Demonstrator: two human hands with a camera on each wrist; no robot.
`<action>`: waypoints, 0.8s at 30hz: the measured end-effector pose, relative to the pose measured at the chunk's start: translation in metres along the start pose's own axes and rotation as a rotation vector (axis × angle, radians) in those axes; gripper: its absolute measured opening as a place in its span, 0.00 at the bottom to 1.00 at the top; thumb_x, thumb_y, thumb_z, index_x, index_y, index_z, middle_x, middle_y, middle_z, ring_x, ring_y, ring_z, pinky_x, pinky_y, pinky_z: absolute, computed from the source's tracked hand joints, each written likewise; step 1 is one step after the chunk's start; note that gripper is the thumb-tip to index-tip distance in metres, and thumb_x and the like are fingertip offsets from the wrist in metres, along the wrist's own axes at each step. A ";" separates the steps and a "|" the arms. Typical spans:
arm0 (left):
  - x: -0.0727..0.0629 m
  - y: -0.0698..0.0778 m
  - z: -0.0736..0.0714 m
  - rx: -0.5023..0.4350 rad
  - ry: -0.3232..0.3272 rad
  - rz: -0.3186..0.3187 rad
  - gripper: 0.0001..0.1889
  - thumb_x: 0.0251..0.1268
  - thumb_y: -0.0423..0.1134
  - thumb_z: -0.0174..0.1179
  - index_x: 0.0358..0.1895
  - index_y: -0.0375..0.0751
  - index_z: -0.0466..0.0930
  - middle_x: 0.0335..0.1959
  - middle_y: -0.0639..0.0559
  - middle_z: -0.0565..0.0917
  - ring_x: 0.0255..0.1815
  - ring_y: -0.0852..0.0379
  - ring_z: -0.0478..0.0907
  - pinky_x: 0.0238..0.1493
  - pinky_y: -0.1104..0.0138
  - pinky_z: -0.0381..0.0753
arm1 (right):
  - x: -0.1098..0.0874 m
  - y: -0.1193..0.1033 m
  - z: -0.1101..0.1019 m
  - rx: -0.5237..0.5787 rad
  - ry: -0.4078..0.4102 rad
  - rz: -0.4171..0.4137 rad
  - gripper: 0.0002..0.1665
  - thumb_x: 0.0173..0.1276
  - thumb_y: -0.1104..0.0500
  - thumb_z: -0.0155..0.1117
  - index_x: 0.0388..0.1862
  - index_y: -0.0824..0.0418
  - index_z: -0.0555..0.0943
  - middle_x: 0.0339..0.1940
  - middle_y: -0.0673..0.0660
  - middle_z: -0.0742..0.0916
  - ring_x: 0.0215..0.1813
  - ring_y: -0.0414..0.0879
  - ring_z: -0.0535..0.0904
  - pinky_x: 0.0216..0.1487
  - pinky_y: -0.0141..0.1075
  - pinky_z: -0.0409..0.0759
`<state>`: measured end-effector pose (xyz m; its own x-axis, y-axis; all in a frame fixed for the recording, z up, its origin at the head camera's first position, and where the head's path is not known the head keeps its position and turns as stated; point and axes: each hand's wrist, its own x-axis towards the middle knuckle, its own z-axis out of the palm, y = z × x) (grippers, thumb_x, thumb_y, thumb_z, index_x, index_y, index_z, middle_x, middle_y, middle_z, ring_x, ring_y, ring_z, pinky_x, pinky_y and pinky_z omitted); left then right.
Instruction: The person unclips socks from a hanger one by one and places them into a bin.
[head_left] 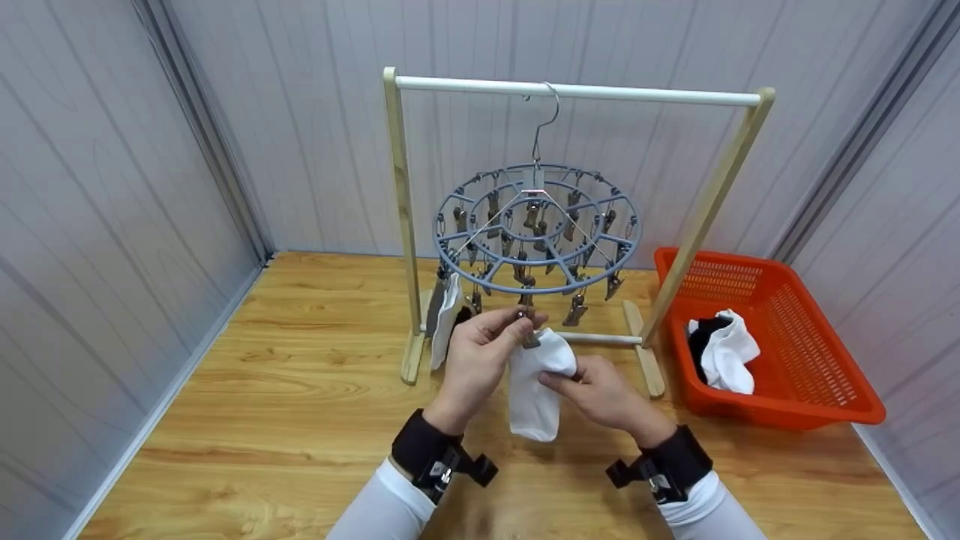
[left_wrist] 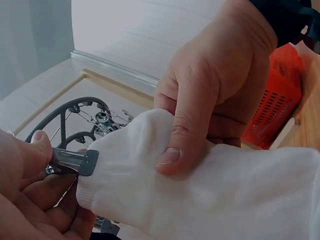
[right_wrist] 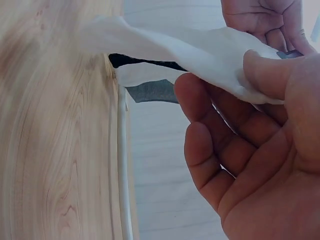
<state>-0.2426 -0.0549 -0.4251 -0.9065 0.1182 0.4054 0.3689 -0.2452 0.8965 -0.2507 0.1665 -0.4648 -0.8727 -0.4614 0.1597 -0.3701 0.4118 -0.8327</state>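
A white sock (head_left: 534, 401) hangs toe down below the front of a round grey clip hanger (head_left: 538, 289). My left hand (head_left: 476, 356) pinches a metal clip (left_wrist: 72, 159) between thumb and fingers, and the clip's jaws lie over the sock's ribbed cuff in the left wrist view. With thumb on top and fingers beneath, my right hand (head_left: 609, 394) pinches the sock near its heel. In the right wrist view, a black item (right_wrist: 142, 62), a white one (right_wrist: 150, 74) and a grey one (right_wrist: 154, 92) hang beyond the sock.
The hanger hooks over the white bar (head_left: 645, 92) of a wooden stand (head_left: 405, 210). Several metal clips dangle from its rings. At the right, an orange basket (head_left: 832, 345) holds white cloth (head_left: 729, 354) and black cloth (head_left: 699, 343). Pale walls enclose the wooden surface (head_left: 300, 330).
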 end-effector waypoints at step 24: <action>0.000 0.000 -0.002 0.005 0.078 0.012 0.10 0.81 0.29 0.65 0.56 0.27 0.90 0.51 0.37 0.94 0.57 0.41 0.92 0.60 0.59 0.90 | -0.007 -0.003 -0.026 -0.120 -0.071 0.013 0.14 0.82 0.54 0.72 0.47 0.65 0.93 0.37 0.54 0.93 0.37 0.42 0.86 0.38 0.34 0.85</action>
<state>-0.2431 -0.0571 -0.4261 -0.9153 0.0399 0.4007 0.3804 -0.2408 0.8929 -0.2518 0.1894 -0.4500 -0.8543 -0.5084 0.1080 -0.3982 0.5068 -0.7646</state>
